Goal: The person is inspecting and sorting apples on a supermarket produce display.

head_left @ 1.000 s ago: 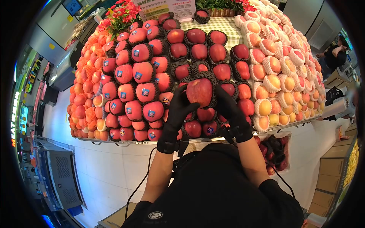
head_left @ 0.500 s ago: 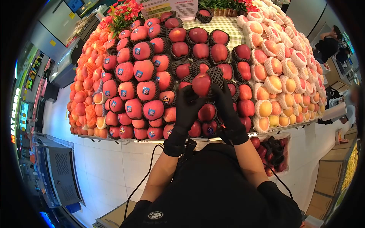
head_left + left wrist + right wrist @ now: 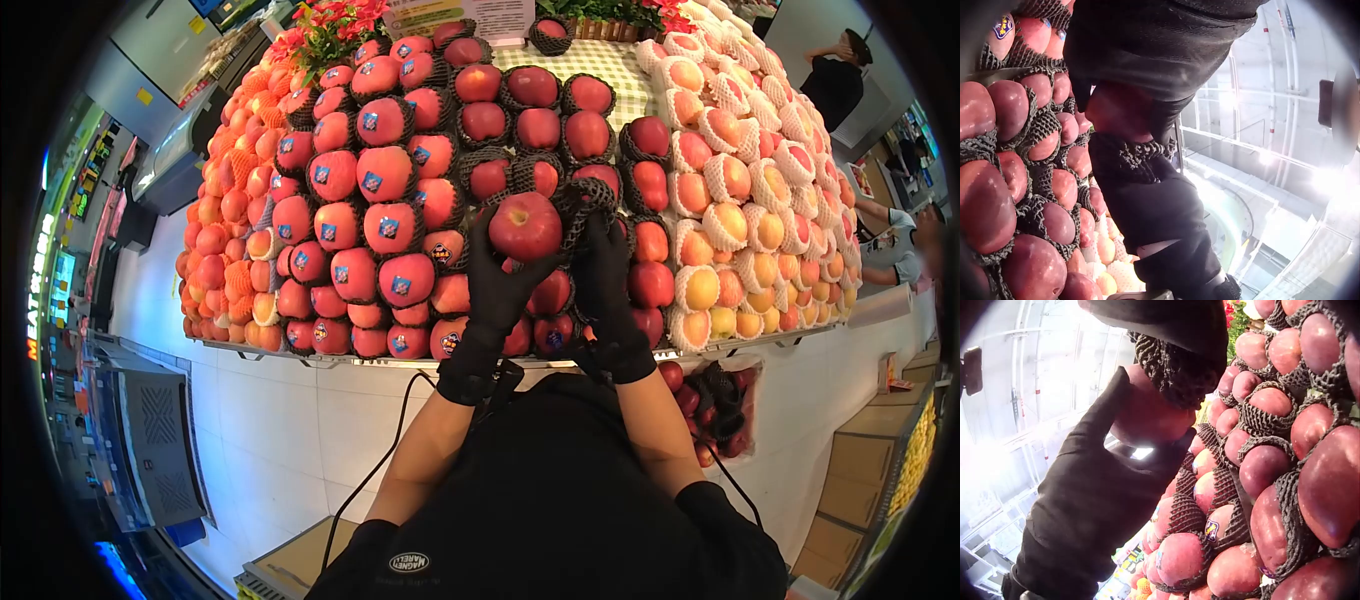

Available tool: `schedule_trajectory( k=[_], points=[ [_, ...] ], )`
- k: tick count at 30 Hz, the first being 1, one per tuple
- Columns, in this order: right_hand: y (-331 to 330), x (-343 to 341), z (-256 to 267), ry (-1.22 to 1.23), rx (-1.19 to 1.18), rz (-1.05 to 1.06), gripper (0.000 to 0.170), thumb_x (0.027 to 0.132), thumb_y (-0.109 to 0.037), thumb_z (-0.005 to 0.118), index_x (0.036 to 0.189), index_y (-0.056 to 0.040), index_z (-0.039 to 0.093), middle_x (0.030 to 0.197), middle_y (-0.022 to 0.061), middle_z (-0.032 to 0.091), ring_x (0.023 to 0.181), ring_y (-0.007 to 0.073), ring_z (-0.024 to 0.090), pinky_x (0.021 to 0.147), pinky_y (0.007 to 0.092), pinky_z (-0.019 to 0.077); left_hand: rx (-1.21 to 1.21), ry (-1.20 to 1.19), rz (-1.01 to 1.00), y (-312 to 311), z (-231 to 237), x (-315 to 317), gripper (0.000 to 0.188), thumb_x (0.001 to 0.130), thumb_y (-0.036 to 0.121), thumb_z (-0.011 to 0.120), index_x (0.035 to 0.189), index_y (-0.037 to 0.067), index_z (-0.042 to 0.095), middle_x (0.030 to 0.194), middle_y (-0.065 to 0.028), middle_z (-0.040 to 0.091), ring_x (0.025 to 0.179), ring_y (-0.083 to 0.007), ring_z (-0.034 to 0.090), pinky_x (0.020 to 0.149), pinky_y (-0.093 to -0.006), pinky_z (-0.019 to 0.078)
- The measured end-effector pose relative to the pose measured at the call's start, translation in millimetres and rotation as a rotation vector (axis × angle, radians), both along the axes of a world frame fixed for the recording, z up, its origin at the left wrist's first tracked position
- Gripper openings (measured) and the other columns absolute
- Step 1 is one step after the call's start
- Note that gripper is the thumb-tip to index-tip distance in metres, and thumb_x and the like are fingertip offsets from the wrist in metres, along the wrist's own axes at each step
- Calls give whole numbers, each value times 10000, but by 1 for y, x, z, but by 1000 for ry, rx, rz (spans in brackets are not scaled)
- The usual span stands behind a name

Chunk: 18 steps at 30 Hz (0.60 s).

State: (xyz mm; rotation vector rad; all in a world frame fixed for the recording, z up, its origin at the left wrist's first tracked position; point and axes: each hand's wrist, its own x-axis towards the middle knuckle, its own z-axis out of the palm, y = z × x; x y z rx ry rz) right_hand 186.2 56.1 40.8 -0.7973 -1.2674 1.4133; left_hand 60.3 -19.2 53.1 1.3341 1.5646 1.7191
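A red apple (image 3: pixel 526 226) is gripped by my black-gloved left hand (image 3: pixel 496 290), its stem end facing up in the head view. My right hand (image 3: pixel 604 275), also gloved in black, pinches a black foam net (image 3: pixel 590 203) right at the apple's right side. In the right wrist view, the left thumb and fingers curl round the apple (image 3: pixel 1147 415), and the bunched net (image 3: pixel 1169 372) lies against it under the right hand. Both hands are above the front of a display of red apples, many of them seated in black nets.
Stickered apples (image 3: pixel 386 175) are stacked to the left; peach-like fruit in white nets (image 3: pixel 725 180) is piled to the right. A box of apples and black nets (image 3: pixel 718 405) stands on the floor below. A checkered cloth (image 3: pixel 610 75) shows at the back, beside a sign (image 3: pixel 490 20).
The apple was between both hands. It has turned stem end up in the left hand, while the black net has shifted to its right side with the right hand.
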Motion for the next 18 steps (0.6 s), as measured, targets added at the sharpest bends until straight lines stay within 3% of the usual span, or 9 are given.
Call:
schedule_trajectory(
  k=[2, 4, 7, 10, 13, 14, 17, 18],
  points=[
    [1, 2, -1, -10, 36, 8, 273, 997, -131, 414, 1182, -7, 572, 1149, 48, 577, 947, 132, 565, 817, 275, 470, 36, -102, -67, -2, 0, 0, 929, 651, 146, 855, 1382, 27, 293, 1343, -142, 418, 1243, -253, 450, 1031, -403, 424],
    [2, 2, 0, 240, -85, 82, 277, 997, -106, 404, 1209, -3, 550, 1187, 56, 560, 984, 145, 561, 868, 281, 462, 57, -52, -79, -3, 1, 0, 917, 644, 149, 860, 1369, 23, 314, 1333, -144, 428, 1228, -254, 463, 1035, -403, 417],
    [0, -1, 9, 316, -158, 119, 295, 996, -106, 412, 1251, -2, 517, 1191, 57, 560, 1040, 139, 545, 928, 283, 436, 103, 97, -62, -6, 3, -1, 889, 640, 152, 864, 1350, 17, 347, 1314, -145, 446, 1206, -253, 482, 1035, -402, 414],
    [7, 2, -22, 44, 28, 75, 313, 1000, -128, 412, 1271, -1, 507, 1186, 60, 562, 1069, 130, 532, 956, 289, 419, 139, 145, -68, -8, 5, -1, 868, 643, 158, 864, 1341, 15, 368, 1296, -145, 460, 1190, -249, 494, 1030, -400, 416],
    [-1, 1, 6, 368, -200, 174, 319, 1006, -151, 410, 1268, -1, 511, 1180, 59, 565, 1071, 119, 527, 954, 288, 423, 131, 146, -85, -8, 5, -4, 856, 647, 164, 862, 1336, 14, 376, 1297, -146, 461, 1190, -243, 495, 1026, -399, 418],
    [-2, 0, 8, 338, -179, 154, 316, 1002, -155, 421, 1262, -3, 516, 1176, 57, 568, 1067, 118, 530, 949, 286, 424, 123, 150, -91, -8, 5, -5, 853, 649, 165, 861, 1335, 13, 377, 1300, -146, 460, 1192, -241, 494, 1024, -399, 419],
    [-2, -3, 11, 262, -141, 94, 309, 989, -165, 460, 1245, -8, 532, 1153, 51, 581, 1043, 113, 542, 923, 277, 436, 29, -126, -139, -5, 9, 3, 855, 649, 173, 863, 1334, 12, 377, 1312, -147, 453, 1203, -249, 488, 1022, -401, 419],
    [-2, -6, 10, 245, -144, 74, 308, 983, -168, 476, 1240, -10, 537, 1140, 47, 588, 1027, 110, 549, 905, 272, 444, 35, -97, -108, -3, 5, 3, 862, 645, 174, 865, 1335, 13, 376, 1313, -147, 454, 1205, -253, 486, 1023, -401, 418]
  ],
)
